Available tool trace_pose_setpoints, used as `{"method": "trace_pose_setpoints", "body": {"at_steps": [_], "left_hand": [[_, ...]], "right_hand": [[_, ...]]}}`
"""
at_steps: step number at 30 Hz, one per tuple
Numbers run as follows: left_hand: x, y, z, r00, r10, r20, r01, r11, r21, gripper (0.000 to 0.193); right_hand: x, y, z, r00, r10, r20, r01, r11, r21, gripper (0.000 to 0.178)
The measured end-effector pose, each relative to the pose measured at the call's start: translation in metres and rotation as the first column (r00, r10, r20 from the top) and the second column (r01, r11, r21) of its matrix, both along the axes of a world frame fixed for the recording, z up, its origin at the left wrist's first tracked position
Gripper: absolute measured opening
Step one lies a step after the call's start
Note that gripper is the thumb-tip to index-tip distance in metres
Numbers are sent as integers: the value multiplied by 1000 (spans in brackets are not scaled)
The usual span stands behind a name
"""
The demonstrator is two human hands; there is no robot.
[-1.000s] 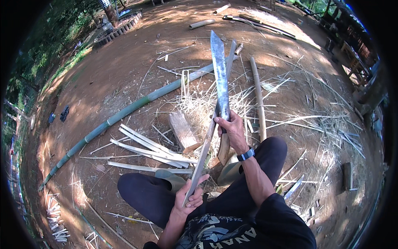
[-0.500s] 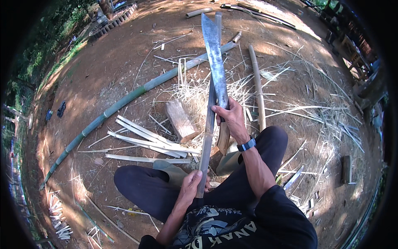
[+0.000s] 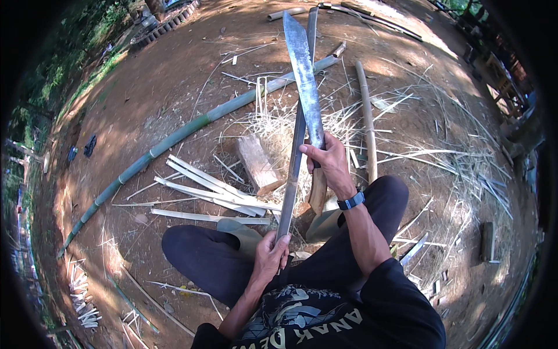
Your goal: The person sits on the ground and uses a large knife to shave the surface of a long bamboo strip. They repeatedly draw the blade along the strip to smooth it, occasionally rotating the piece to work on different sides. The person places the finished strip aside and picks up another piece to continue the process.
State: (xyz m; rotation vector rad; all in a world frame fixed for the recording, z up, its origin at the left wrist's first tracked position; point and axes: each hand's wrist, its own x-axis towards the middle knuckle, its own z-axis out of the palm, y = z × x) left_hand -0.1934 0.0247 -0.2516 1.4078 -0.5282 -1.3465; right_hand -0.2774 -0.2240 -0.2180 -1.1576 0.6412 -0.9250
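Gripped low by the right hand [image 3: 332, 158], a machete [image 3: 307, 81] is crossed over a forward-pointing bamboo slat [image 3: 290, 195], whose near end is clasped by the left hand [image 3: 269, 255].

A long green bamboo pole [image 3: 180, 136] is lying on brown dirt [image 3: 174, 75], from lower left to upper middle. A thin tan pole [image 3: 367, 119] is resting right of the middle. Leafy green bushes [image 3: 64, 67] are growing in the upper left.
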Motion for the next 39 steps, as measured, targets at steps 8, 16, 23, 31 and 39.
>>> {"method": "trace_pose_setpoints", "body": {"at_steps": [8, 16, 23, 31, 39], "left_hand": [[-11, -1, -4, 997, 22, 77, -17, 998, -61, 29], [35, -2, 23, 994, 2, 108, 10, 994, -108, 32], [76, 11, 61, 911, -19, 413, 49, 997, -62, 27], [90, 25, 71, 894, 20, 447, 14, 997, -73, 29], [95, 27, 70, 885, 24, 466, 19, 996, -87, 29]], "right_hand": [[0, 2, 3, 1000, 0, -14, -1, 1000, -24, 24], [-22, 14, 22, 925, 132, -357, -165, 984, -64, 34], [-11, 11, 34, 759, 282, -587, -404, 911, -85, 38], [-3, 23, 39, 694, 299, -654, -493, 860, -130, 44], [-6, 18, 35, 712, 349, -609, -473, 880, -49, 43]]}}
